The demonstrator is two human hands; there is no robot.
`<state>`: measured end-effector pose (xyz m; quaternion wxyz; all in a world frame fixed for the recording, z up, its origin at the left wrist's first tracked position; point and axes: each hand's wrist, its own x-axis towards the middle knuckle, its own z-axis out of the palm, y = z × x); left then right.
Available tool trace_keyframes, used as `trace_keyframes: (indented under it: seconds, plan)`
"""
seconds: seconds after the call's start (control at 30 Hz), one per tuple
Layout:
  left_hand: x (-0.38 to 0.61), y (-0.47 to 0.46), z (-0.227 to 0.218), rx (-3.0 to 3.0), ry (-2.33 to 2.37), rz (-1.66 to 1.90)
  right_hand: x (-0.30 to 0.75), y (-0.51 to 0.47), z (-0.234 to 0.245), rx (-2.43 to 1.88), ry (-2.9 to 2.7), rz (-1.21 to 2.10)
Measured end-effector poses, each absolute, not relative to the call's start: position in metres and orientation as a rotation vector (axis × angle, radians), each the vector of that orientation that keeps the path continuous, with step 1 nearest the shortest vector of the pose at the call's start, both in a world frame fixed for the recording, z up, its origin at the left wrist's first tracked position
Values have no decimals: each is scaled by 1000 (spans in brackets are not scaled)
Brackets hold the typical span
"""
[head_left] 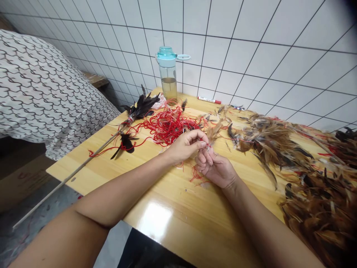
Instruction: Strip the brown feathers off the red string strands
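- Spanning the lower view: a wooden table [195, 212].
- Heap of brown feathers [320, 208] at the table's right.
- Stick [72, 174] jutting past the table's left edge, black feathers [143, 107] at its far end.
- Tangle of red string [170, 124] toward the table's back.
- Left hand [189, 146] and right hand [216, 167] meeting above the table, fingertips pinched together.
- Feather tuft [214, 131], brown, its base between those fingertips.

Serious finger work happening here

Left hand [187, 146] has thumb [199, 145] and index [201, 134] pinched together, right hand [219, 170] has fingers [204, 158] curled in, both bare forearms [136, 178] angle inward, left elbow [93, 219] clearly bent
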<state>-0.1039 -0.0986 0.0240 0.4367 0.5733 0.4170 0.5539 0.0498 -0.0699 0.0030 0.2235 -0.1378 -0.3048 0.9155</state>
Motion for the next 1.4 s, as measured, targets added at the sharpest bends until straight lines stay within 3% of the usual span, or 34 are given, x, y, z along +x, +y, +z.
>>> trace_keyframes:
  seconds: [0.77,1.1,1.4]
  plan:
    - [-107,-103,28,1419,969,1256,44,-77,8,-414,-558,2581]
    - [-96,-106,26,2215,1408,1482,41,-80,3,-507,-538,2557]
    - [-93,-105,14,2341,1422,1563,38,-82,4,-553,-510,2565]
